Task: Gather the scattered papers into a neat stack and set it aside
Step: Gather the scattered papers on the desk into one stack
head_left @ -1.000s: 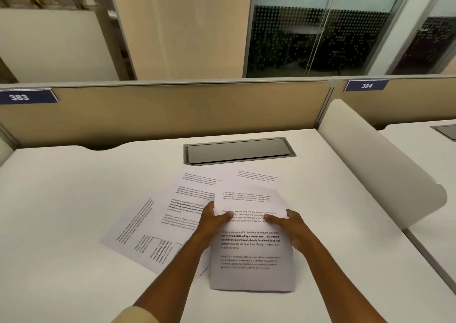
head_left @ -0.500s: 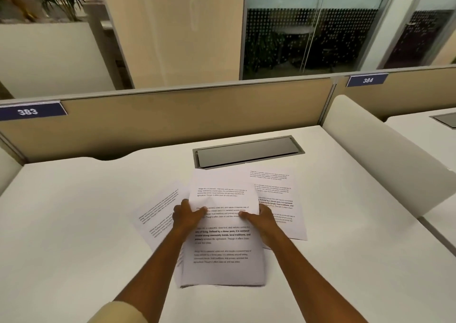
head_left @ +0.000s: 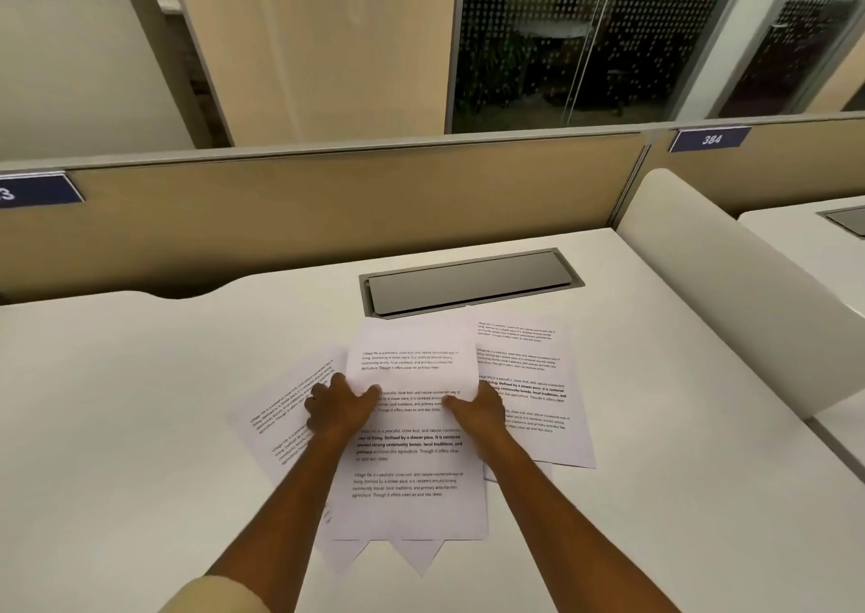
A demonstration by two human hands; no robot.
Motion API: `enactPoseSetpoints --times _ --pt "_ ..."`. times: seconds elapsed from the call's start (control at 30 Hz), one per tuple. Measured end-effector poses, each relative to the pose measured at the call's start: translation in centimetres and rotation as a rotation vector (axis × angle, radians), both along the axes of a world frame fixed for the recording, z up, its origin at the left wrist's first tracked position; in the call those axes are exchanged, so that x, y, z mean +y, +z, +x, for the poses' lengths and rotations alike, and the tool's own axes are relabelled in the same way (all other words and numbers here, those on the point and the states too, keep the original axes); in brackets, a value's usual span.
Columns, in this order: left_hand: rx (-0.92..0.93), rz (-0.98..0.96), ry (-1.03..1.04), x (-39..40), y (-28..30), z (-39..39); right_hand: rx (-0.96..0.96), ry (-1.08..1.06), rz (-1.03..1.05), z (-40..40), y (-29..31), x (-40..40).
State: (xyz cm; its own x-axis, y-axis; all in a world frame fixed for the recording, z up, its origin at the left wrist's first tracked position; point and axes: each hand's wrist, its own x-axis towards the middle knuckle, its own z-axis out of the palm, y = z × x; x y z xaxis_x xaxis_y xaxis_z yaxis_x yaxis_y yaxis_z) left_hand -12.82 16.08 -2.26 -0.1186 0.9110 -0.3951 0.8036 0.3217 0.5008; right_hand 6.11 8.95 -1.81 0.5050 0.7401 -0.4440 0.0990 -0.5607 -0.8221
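Observation:
Several printed white sheets lie overlapping on the white desk [head_left: 117, 425]. The top sheet [head_left: 412, 467] lies straight in front of me, held at its two side edges: my left hand [head_left: 339, 409] grips the left edge with the thumb on top, my right hand [head_left: 477, 409] grips the right edge. A tilted sheet [head_left: 281, 418] sticks out to the left under my left hand. Another sheet [head_left: 529, 378] lies to the right, partly under the top one. Corners of lower sheets [head_left: 414, 556] poke out below the top sheet.
A grey cable hatch [head_left: 470, 280] is set into the desk just behind the papers. A beige partition [head_left: 327, 210] closes the back, a white curved divider [head_left: 730, 294] the right side. The neighbouring desk [head_left: 814, 238] lies beyond it.
Both hands have carried the top sheet leftward over the pile; the sheet on the right is now uncovered, and less of the left sheets shows. The camera view shifted too.

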Motion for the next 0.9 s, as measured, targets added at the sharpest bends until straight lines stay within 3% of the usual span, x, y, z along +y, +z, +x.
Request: enactPoseSetpoints --times 0.57,0.9 --pt "-0.273 0.074 0.238 0.3 0.3 0.3 -0.012 0.041 -0.04 -2.1 -0.9 2.1" --pt "-0.356 0.143 0.231 -0.7 1.0 0.8 0.022 0.096 0.006 -1.6 -0.5 0.8"
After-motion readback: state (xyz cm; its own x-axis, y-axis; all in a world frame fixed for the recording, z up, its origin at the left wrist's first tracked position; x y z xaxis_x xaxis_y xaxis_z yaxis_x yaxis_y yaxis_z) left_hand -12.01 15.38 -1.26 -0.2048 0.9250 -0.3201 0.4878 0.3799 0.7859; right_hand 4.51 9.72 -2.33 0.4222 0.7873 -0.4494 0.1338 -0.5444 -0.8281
